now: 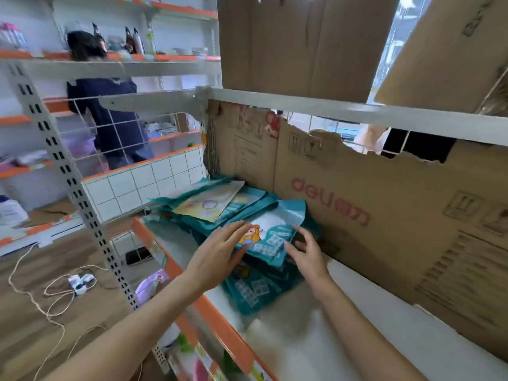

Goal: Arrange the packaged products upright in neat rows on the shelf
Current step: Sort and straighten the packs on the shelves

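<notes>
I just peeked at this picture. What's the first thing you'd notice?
Two bare hands, left hand and right hand, reach for a teal packet with a cartoon figure, on top of a messy heap lying flat on the shelf. Behind the heap stands a big torn cardboard sheet with red letters. Far left, another person stands among orange-edged racks.

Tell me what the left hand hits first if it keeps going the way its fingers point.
The left hand would probably meet the teal packet with the cartoon figure first; its fingertips are already at that packet's edge.
</notes>
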Motion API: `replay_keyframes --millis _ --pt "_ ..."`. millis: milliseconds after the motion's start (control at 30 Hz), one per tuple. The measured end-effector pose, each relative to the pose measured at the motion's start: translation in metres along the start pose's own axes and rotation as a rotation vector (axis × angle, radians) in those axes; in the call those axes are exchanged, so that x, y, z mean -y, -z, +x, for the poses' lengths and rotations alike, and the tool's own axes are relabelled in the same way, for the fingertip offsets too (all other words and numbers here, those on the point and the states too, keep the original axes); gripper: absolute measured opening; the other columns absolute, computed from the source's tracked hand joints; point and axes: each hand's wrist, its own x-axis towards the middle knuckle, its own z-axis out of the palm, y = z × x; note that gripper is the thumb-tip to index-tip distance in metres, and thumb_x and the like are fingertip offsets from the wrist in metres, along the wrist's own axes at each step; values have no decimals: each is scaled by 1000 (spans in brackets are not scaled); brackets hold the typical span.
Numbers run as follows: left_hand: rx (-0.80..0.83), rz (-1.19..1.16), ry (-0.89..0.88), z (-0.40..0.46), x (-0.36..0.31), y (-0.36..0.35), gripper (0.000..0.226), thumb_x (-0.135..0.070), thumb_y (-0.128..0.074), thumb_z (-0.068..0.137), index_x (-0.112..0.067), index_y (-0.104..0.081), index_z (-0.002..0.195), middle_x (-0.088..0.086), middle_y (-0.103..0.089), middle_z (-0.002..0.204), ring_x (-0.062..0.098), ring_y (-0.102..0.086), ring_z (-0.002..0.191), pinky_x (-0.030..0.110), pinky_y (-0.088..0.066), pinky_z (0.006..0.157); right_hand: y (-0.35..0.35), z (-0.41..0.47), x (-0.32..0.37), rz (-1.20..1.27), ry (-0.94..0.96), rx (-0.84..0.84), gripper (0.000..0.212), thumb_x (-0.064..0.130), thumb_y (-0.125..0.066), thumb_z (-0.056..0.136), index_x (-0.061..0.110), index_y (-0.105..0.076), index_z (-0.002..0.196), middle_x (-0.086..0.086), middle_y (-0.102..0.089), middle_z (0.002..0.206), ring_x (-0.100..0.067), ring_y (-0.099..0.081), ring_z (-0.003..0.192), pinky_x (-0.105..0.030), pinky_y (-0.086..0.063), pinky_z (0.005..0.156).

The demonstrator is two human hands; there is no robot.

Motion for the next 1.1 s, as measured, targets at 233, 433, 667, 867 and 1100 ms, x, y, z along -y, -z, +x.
replay_keyframes --millis 233,433,667,867,1100 --pt "176 -106 -106 44 28 -15 57 -52 -23 95 -21 -45 138 -3 -48 138 11 -45 125 23 -33 103 -2 28 3 161 -64 -8 21 1 -57 90 14 -58 107 -5 -64 97 -12 -65 81 -28 -57 63" --pt "307 -4 -151 69 51 -27 68 -62 -11 91 -25 -49 133 -1 -44 143 17 -34 135 29 -14 112 -8 36 1 220 -139 46 21 1 -60 88 16 -60 103 -1 -65 96 -13 -66 82 -31 -58 70" --pt "459 1 -40 74 62 -36 93 -79 9 74 -33 -32 143 -12 -26 151 10 -9 142 30 1 114 -8 35 -5 271 -168 56 26 -2 -62 85 20 -62 99 -5 -65 103 -17 -66 89 -29 -57 69" --pt "511 -25 -23 77 63 -33 99 -84 13 66 -38 -28 143 -17 -20 152 7 -7 142 26 1 112 3 17 -4 331 -175 2 29 -6 -61 84 15 -63 104 -7 -64 106 -20 -66 93 -30 -58 70" --pt "532 -60 5 69 58 -34 105 -92 9 56 -42 -19 144 -12 -22 152 12 -9 143 38 -1 115 33 -21 1 398 -147 -94 31 -11 -58 83 12 -63 103 -11 -64 103 -22 -64 91 -26 -58 64"
